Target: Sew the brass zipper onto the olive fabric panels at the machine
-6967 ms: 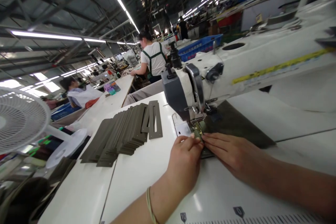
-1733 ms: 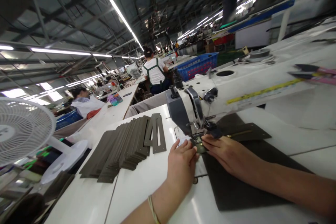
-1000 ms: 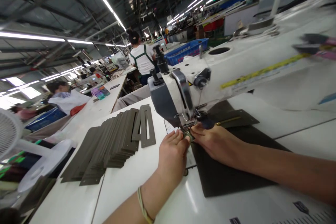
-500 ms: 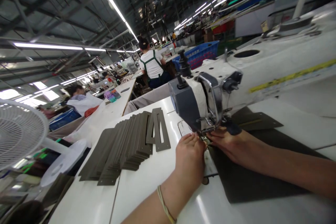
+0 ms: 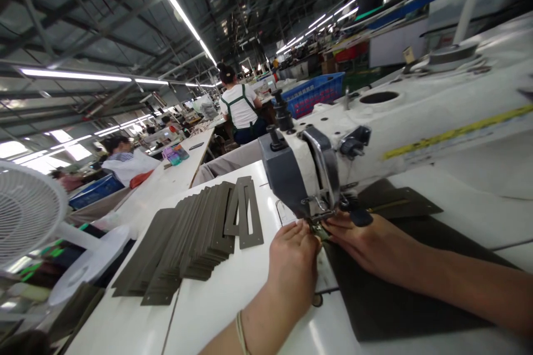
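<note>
A white sewing machine [image 5: 416, 116] with a dark grey head stands over the white table. Just left of its needle area is my left hand [image 5: 293, 266], fingers bent together at the edge of the work; what they pinch is too small to tell. My right hand [image 5: 370, 241] presses on a large dark grey-green panel [image 5: 375, 305], its fingertips beside the presser foot. Behind that hand lies a smaller dark piece with a yellowish zipper strip [image 5: 400, 203]. Left of the machine, a fanned stack of dark cut pieces [image 5: 187, 238] rests on the table, with slotted frames at its right end.
A white fan [image 5: 31, 211] stands at the left edge. Beyond the table are a blue basket [image 5: 312, 91], a person in a white shirt [image 5: 241, 105] seen from behind, and another person in white [image 5: 129, 163] at the left.
The view has shifted slightly, so the machine and hands appear a little further left and lower. Both hands keep about the same place at the needle area.
</note>
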Demonstrator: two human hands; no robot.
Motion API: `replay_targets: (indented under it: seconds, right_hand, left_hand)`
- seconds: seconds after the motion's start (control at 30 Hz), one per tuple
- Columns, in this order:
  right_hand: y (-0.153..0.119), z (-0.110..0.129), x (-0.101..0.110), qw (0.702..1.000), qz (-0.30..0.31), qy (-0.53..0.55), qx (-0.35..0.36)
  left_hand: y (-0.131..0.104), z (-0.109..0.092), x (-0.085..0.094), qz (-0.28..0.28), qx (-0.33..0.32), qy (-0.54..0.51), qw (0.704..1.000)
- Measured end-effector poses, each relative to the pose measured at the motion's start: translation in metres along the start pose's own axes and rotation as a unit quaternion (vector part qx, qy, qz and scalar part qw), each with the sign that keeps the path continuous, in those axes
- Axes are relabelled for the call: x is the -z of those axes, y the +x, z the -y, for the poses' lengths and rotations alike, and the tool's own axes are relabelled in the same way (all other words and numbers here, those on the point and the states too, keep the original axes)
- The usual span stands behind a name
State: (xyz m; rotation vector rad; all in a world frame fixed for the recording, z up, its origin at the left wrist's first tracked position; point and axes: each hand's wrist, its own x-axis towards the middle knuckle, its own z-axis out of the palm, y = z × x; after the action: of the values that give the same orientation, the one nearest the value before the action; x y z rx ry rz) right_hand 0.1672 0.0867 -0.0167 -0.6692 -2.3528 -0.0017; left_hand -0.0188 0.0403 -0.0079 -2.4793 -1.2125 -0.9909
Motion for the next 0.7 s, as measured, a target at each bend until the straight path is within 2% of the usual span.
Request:
replay_targets:
  seconds: [0.3,0.43,0.5,0.57,0.63,0.7]
  right_hand:
    - [-0.002,-0.003,-0.003,1.0,0.014,0.002,-0.006]
    - [-0.013,-0.011,-0.012,0.995,-0.003,-0.09,-0.036]
    - [-0.029,-0.012,-0.015,0.986,-0.026,-0.156,-0.061]
    - [-0.049,-0.004,-0.013,0.978,-0.049,-0.192,-0.057]
    - [-0.067,0.015,-0.007,0.975,-0.065,-0.207,-0.042]
    - [-0.081,0.04,0.003,0.974,-0.07,-0.213,-0.039]
  left_hand:
    - [-0.002,0.001,-0.003,0.018,0.031,-0.001,0.999]
    - [-0.003,-0.002,0.003,0.066,0.086,-0.011,0.994]
    - [-0.007,-0.011,0.01,0.113,0.14,0.021,0.983]
    - [-0.012,-0.026,0.019,0.167,0.182,0.057,0.967]
    - [-0.017,-0.045,0.027,0.216,0.2,0.056,0.954]
    - [-0.021,-0.064,0.032,0.242,0.219,0.016,0.945]
